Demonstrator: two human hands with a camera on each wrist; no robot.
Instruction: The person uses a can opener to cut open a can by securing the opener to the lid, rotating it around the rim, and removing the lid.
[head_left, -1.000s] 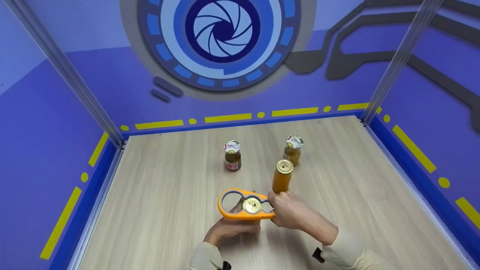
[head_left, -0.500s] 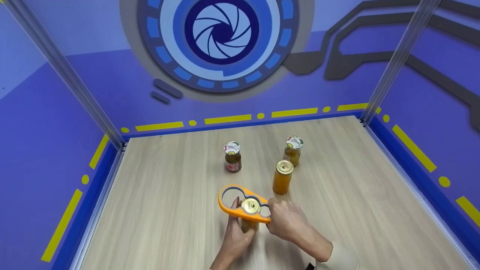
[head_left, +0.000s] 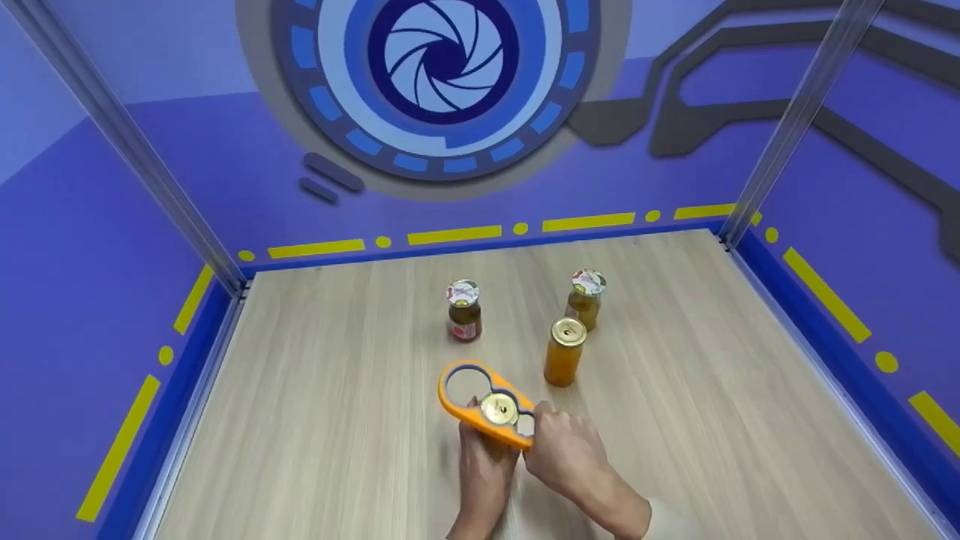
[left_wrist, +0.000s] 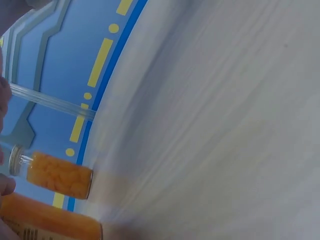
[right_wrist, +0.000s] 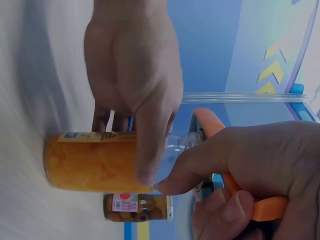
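A round orange jar opener with a grey lining lies over a jar's gold lid, the lid framed by its middle hole. My right hand grips the opener's handle end; in the right wrist view its thumb reaches along the jar's clear neck. Below the opener, my left hand holds the glass jar of orange fruit pieces, fingers and thumb around its side. The jar stands upright with its base at the table. From above, the opener and left hand hide most of the jar body.
Behind the right hand stands another gold-lidded jar of orange fruit. A green-filled jar with a patterned lid is just behind it. A darker jar with a similar lid stands farther left. Blue-purple walls enclose the wooden table.
The opener has turned clockwise seen from above, its handle end swinging toward me with the right hand. My left hand has shifted its hold, its wrist now lower and farther right.
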